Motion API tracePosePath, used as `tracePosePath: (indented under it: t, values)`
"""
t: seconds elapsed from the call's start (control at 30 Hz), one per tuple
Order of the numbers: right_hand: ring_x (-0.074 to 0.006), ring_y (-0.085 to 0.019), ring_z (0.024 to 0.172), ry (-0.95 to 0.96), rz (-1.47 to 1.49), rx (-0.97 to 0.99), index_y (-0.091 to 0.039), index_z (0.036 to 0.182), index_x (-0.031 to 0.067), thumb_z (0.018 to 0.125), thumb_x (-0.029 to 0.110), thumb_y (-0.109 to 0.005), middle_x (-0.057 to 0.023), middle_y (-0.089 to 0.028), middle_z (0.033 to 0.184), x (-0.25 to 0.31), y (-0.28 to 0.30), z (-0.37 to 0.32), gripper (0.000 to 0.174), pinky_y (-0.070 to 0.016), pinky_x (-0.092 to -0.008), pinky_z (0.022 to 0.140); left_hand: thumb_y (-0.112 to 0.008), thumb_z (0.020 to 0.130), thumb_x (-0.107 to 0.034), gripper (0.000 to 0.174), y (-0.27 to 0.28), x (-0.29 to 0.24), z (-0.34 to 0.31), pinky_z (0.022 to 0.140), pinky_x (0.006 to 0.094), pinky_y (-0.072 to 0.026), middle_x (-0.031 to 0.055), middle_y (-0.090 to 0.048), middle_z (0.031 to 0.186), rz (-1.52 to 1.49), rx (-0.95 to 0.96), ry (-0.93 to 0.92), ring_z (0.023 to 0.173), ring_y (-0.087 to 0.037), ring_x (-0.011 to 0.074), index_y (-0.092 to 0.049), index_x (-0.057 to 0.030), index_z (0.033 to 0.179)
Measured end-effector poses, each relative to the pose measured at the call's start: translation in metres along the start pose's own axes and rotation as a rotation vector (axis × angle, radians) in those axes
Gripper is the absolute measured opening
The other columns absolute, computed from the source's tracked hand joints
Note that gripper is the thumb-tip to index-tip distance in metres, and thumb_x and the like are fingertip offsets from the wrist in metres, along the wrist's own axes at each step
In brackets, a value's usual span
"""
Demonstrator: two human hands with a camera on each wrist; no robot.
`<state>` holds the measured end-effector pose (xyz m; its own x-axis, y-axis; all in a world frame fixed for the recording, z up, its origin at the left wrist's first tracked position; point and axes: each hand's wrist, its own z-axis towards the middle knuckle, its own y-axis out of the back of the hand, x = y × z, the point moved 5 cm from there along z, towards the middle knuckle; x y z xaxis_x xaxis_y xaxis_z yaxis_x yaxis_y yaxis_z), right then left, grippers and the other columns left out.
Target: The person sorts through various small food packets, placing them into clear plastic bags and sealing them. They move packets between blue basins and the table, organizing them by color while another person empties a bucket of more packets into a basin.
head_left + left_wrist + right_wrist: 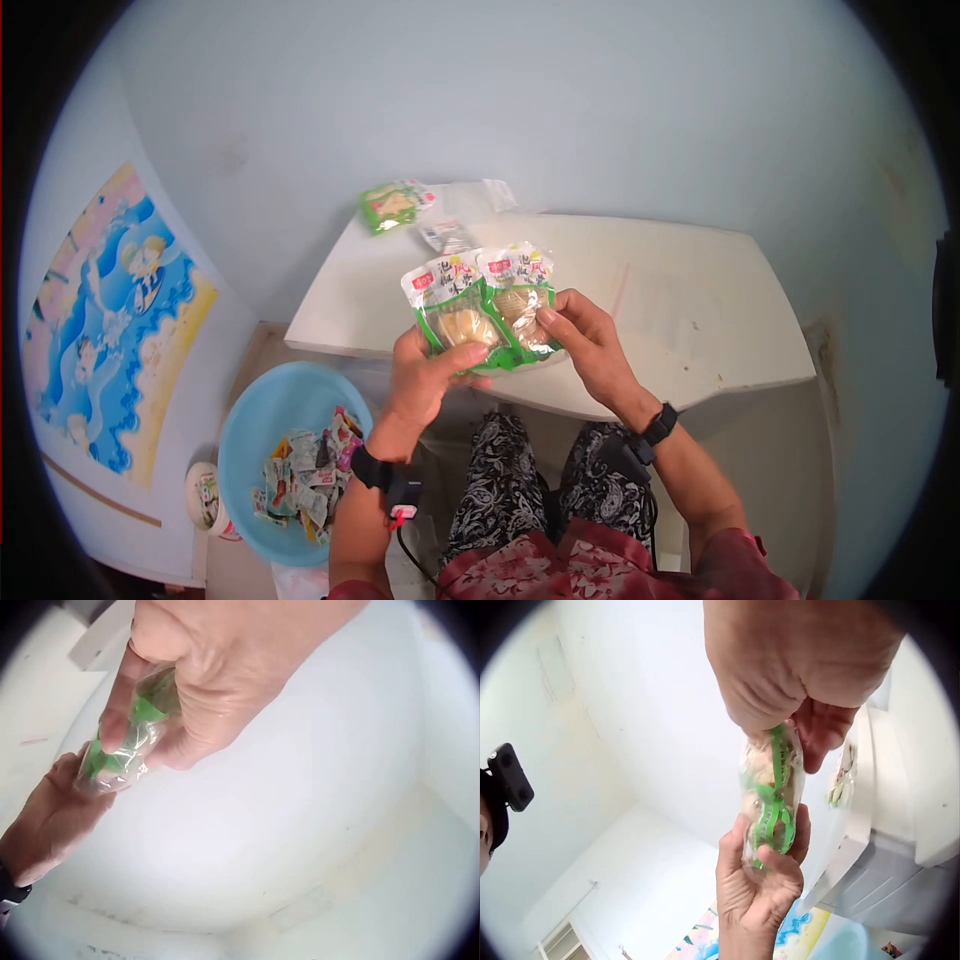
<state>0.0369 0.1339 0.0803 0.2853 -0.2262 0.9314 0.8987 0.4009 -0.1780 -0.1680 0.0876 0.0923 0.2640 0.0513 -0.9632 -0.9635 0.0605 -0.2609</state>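
Note:
Two vacuum-sealed snack packets are held up side by side over the table's front edge. Each has a white printed top, a green border and a clear window showing pale food. My left hand [420,382] pinches the lower left of the left packet [445,292], thumb across its front. At the right side of the right packet [518,272], my right hand [592,352] grips with the thumb on the front and fingers behind. In the right wrist view the green lower edges [776,817] of the packets show between both hands.
The white table [660,290] has a curved front edge. Another green packet [395,205] lies at its back left, beside clear plastic wrap [475,200] and a small printed packet [448,238]. A blue basin [245,420] of wrappers stands lower left, next to a small white tub [200,495].

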Motion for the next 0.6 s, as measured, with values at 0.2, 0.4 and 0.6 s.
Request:
tracePosePath:
  t: [0.2,0.4,0.6]
  values:
    - [-0.0072,-0.058,0.075,-0.037,-0.197,-0.050,-0.065,0.091,-0.0023,0.103,0.024,-0.065,-0.0023,-0.066,0.080,-0.017,-0.058,0.062,0.029,-0.0475,-0.0251,0.068,-0.077,0.089,-0.019,0.039,0.074,-0.043,0.025,0.072,0.0330,-0.0635,0.0086,-0.072,0.110,0.064,-0.094,0.073,0.096,-0.072,0.0176,-0.066,0.0003,0.121]
    - [-0.0143,-0.064,0.065,-0.024,-0.283,0.053,-0.068,0.090,-0.0073,0.101,0.021,-0.066,-0.0104,-0.069,0.078,-0.053,-0.107,0.123,0.031,-0.0528,-0.0310,0.060,-0.079,0.089,-0.024,0.048,0.135,-0.050,0.038,0.076,0.0305,-0.0629,0.0116,-0.070,0.114,0.086,-0.225,0.021,0.099,-0.071,0.0187,-0.063,0.0053,0.123]
    - [-0.0163,-0.068,0.069,-0.132,-0.282,0.076,-0.069,0.093,-0.0085,0.099,0.019,-0.065,-0.0110,-0.069,0.079,-0.064,-0.137,0.168,0.029,-0.0490,-0.0299,0.056,-0.077,0.091,-0.026,0.046,0.181,-0.058,0.068,0.078,0.0303,-0.0623,0.0106,-0.069,0.114,0.029,-0.284,0.002,0.100,-0.070,0.0185,-0.064,0.0038,0.124]
